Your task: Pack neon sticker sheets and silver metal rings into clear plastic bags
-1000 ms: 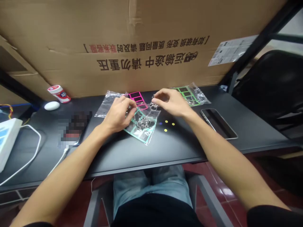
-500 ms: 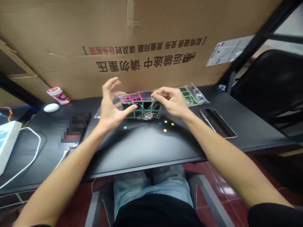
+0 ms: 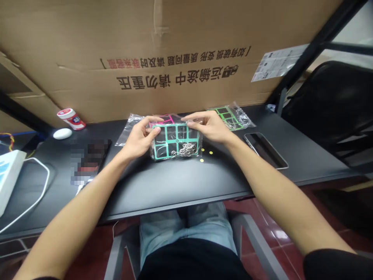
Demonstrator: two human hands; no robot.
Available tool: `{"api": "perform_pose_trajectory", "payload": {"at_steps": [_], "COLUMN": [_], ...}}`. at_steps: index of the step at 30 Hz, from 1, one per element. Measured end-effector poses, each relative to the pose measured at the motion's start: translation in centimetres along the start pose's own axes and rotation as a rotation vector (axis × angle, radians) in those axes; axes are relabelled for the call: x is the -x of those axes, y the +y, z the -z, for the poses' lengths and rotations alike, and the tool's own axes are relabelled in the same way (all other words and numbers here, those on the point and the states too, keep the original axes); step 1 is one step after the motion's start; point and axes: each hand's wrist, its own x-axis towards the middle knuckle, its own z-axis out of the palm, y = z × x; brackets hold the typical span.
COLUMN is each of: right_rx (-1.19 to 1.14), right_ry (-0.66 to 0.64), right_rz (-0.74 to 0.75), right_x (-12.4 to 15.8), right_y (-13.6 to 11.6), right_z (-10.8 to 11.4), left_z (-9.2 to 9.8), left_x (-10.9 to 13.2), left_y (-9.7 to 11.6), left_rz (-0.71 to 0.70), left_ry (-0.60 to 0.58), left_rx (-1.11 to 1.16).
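Note:
A clear plastic bag is held up above the desk, facing me. Inside it show a teal grid-shaped frame and a pile of silvery metal rings near the bottom. My left hand pinches the bag's upper left corner, thumb in front. At the upper right, my right hand grips the top edge between thumb and fingers. Behind the held bag lies another clear bag with a pink grid, partly hidden. To the right of it, beyond my right hand, rests a bag with a green grid.
Several small yellow dots lie on the black desk. A phone lies at the right. On the left are a red-and-white jar, a white oval object, a blurred-out item and a white cable. Cardboard stands behind.
My left hand has closed from a wide spread onto the bag's corner. The bag has tilted upright to face me, and now covers the blue dots seen earlier.

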Motion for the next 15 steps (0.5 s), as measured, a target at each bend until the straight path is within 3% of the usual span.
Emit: {"api": "perform_pose_trajectory", "payload": {"at_steps": [6,9,12,15], "right_rx": [-0.133,-0.178,-0.160,-0.019], "right_ry": [-0.015,-0.138,-0.272,-0.314], "right_rz": [-0.070,-0.138,-0.192,-0.185], "right_x": [0.2,0.3,0.4,0.3], "right_y": [0.5,0.5,-0.1,-0.8], "right_z": [1.2,1.9,2.3,2.2], "left_z": [0.4,0.5,0.7,0.6], "left_x": [-0.2,-0.2,-0.1,0.2], "left_y": [-0.3,-0.9,-1.1,-0.6], "left_rz": [-0.003,0.051,0.106,0.098], "left_ry": [0.043,0.035,-0.031,-0.139], "left_rx": [0.101,0.150,0.215,0.173]}}
